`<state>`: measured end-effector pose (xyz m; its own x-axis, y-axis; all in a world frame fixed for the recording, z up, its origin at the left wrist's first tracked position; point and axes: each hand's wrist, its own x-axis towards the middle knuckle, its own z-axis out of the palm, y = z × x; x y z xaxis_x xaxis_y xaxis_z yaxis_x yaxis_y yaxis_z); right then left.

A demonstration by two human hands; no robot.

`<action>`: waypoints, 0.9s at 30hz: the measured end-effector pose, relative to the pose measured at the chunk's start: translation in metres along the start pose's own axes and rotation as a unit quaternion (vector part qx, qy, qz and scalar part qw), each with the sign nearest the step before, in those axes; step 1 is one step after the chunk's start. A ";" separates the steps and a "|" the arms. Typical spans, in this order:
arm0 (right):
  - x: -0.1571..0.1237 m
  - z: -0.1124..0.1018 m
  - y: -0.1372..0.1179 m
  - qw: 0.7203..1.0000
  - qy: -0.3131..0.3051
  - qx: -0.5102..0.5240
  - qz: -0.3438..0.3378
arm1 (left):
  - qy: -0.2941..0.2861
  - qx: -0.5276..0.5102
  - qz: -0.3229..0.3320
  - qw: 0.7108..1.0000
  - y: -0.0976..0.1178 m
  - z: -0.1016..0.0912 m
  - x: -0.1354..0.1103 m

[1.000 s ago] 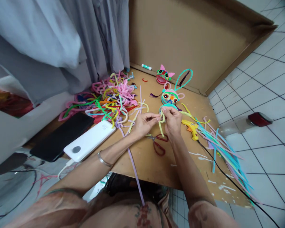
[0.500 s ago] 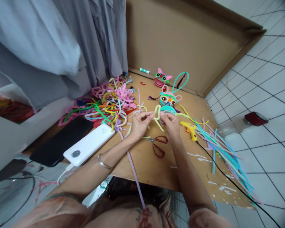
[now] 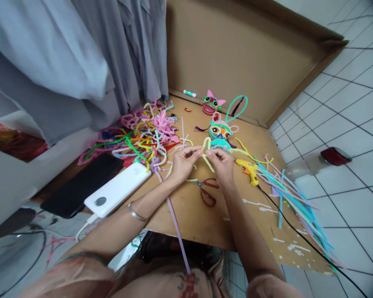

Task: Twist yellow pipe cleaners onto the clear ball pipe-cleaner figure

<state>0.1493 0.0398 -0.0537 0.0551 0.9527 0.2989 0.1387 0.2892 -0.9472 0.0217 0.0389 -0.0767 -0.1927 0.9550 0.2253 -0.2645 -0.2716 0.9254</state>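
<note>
A pale yellow pipe cleaner (image 3: 209, 164), bent into a loop at its top, is pinched between my two hands above the middle of the table. My left hand (image 3: 185, 161) grips its left side with thumb and forefinger. Close beside it, my right hand (image 3: 220, 162) pinches the same pipe cleaner from the right. Just beyond the hands sits a pipe-cleaner animal head (image 3: 220, 130) with round pink ears, over a teal round part (image 3: 220, 144). Red-handled scissors (image 3: 207, 194) lie below the hands, partly behind my right wrist.
A yellow glue gun (image 3: 251, 170) lies to the right, by a bundle of long pipe cleaners (image 3: 298, 207). Tangled pipe cleaners (image 3: 161, 128), a white power bank (image 3: 119, 188) and a black phone (image 3: 81, 186) lie left. A second animal head (image 3: 210, 103) and a glue stick (image 3: 189, 93) stand behind.
My right hand has shifted slightly left, closer to my left hand, and its fingertips now meet the pipe cleaner near the left fingertips. My left hand stays nearly still.
</note>
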 end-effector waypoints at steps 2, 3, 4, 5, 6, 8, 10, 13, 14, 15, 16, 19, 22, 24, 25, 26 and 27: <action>0.002 -0.003 0.000 1.000 0.001 0.017 0.009 | -0.017 -0.003 -0.007 1.000 0.000 0.000 0.000; 0.004 -0.004 0.001 1.000 0.005 0.025 0.012 | -0.029 -0.008 -0.013 0.999 0.000 0.001 0.000; 0.005 -0.005 0.001 0.999 0.009 0.030 0.015 | -0.040 -0.013 -0.018 0.999 -0.001 0.001 -0.001; 0.006 -0.005 0.002 0.999 0.010 0.034 0.016 | -0.053 -0.018 -0.023 0.998 -0.002 0.002 -0.001; 0.007 -0.005 0.002 0.999 0.011 0.037 0.017 | -0.065 -0.023 -0.028 0.997 -0.003 0.002 -0.002; 0.008 -0.003 0.003 0.999 0.014 0.041 0.017 | -0.084 -0.027 -0.039 0.995 -0.005 0.003 -0.003; 0.007 -0.002 0.003 0.998 0.027 0.046 0.017 | -0.096 -0.024 -0.053 0.994 -0.006 0.004 -0.004; 0.005 0.000 0.001 0.998 0.044 0.053 0.011 | -0.108 -0.005 -0.070 0.992 -0.005 0.004 -0.005; 0.004 0.001 0.001 0.997 0.048 0.057 0.007 | -0.111 0.002 -0.069 0.991 -0.004 0.004 -0.006; 0.004 0.001 0.001 0.997 0.052 0.064 0.003 | -0.112 0.010 -0.065 0.991 -0.003 0.004 -0.006; 0.003 0.002 0.001 0.996 0.055 0.076 0.002 | -0.114 0.017 -0.058 0.992 -0.003 0.004 -0.006; 0.004 0.004 0.004 0.990 0.055 0.125 0.024 | -0.122 0.029 -0.039 0.991 -0.002 0.004 -0.007; 0.005 0.003 0.006 0.990 0.031 0.130 0.054 | -0.121 0.023 -0.042 0.992 -0.002 0.003 -0.008; 0.007 0.001 0.005 0.990 0.017 0.125 0.062 | -0.111 0.014 -0.052 0.992 -0.003 0.004 -0.008; 0.007 0.000 0.004 0.990 0.014 0.124 0.065 | -0.105 0.011 -0.058 0.993 -0.003 0.004 -0.007; 0.007 -0.001 0.003 0.990 0.014 0.121 0.066 | -0.100 0.007 -0.063 0.993 -0.004 0.004 -0.007; 0.007 -0.002 0.002 0.991 0.018 0.115 0.064 | -0.096 0.005 -0.068 0.993 -0.004 0.004 -0.007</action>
<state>0.1522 0.0468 -0.0532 0.0932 0.9803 0.1744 -0.1012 0.1836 -0.9778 0.0282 0.0341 -0.0811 0.0279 0.9881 0.1515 -0.2664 -0.1387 0.9538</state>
